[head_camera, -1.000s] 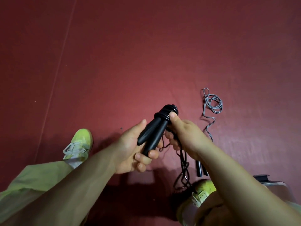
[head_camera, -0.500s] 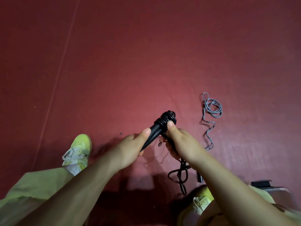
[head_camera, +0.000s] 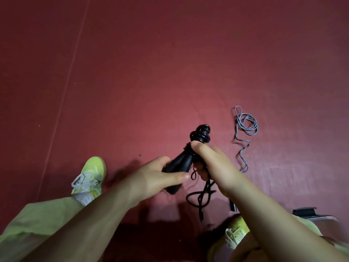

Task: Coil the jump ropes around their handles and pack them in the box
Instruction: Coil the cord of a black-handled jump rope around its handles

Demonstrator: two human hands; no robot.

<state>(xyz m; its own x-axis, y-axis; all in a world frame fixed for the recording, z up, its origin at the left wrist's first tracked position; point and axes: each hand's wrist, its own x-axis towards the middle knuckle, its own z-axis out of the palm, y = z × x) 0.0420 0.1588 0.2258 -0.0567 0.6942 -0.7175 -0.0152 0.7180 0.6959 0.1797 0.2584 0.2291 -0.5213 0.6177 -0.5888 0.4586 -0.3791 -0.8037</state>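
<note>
stretching wide, red floor (head_camera: 170,63) under both hands: left hand (head_camera: 151,178) grips black handles (head_camera: 179,163), right hand (head_camera: 213,163) pinches black rope (head_camera: 201,136).

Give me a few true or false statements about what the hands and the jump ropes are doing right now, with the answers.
1. The left hand grips the black handles. True.
2. The black rope is fully wound. False: a loose length hangs below the right hand.
3. The grey rope lies loose on the red floor. True.
4. The right hand is open and idle. False: it holds the black rope at the handles.
5. The grey rope is in the box. False: it is on the floor.
</note>
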